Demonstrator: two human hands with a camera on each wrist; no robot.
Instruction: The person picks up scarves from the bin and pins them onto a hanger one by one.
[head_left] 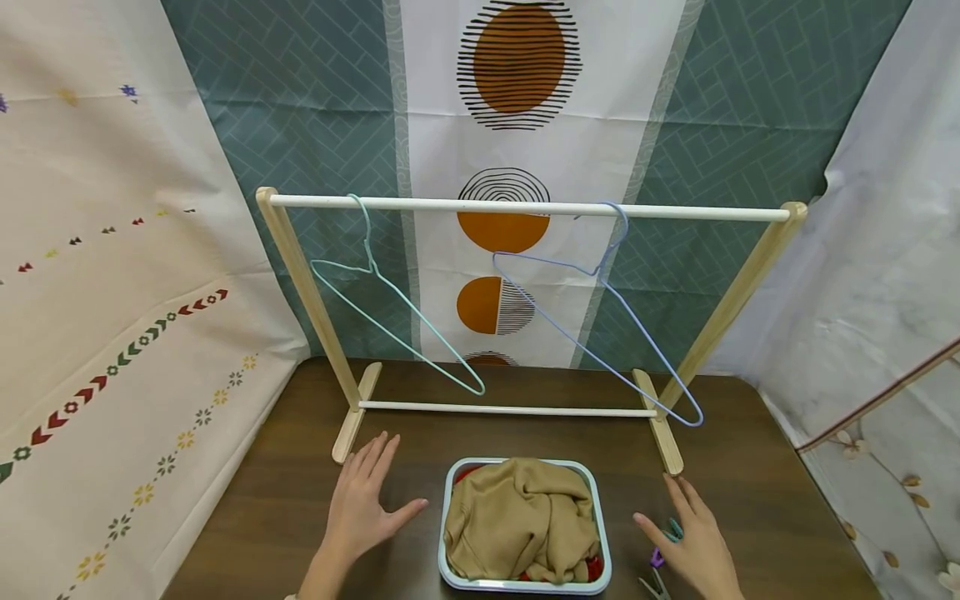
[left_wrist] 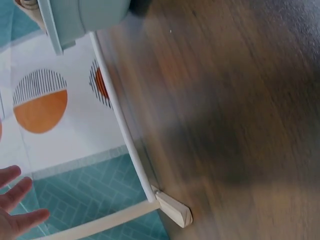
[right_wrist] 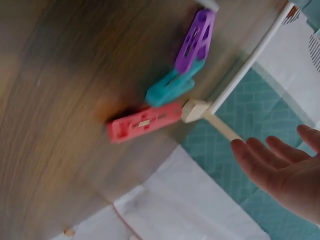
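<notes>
My left hand point(head_left: 362, 504) is to the left of a pale blue tub point(head_left: 442, 533), fingers spread and nothing in them. In the tub lies a bunched tan cloth point(head_left: 521, 517), with bits of red cloth point(head_left: 595, 568) showing at its edges. To the tub's right my right hand point(head_left: 699, 537) has its fingers extended and holds nothing. Beneath and beside it are several clothespins, among them a purple clothespin point(right_wrist: 196, 40), a teal clothespin point(right_wrist: 172, 87) and a red clothespin point(right_wrist: 145, 122); the red one is hidden by the hand in the head view.
Behind the tub stands a wooden rack with a white top rail point(head_left: 450, 205) and a lower bar point(head_left: 510, 409). A mint green hanger point(head_left: 420, 312) and a lavender hanger point(head_left: 645, 329) hang from the rail. Patterned cloth point(head_left: 315, 67) surrounds the dark wooden table point(head_left: 255, 483).
</notes>
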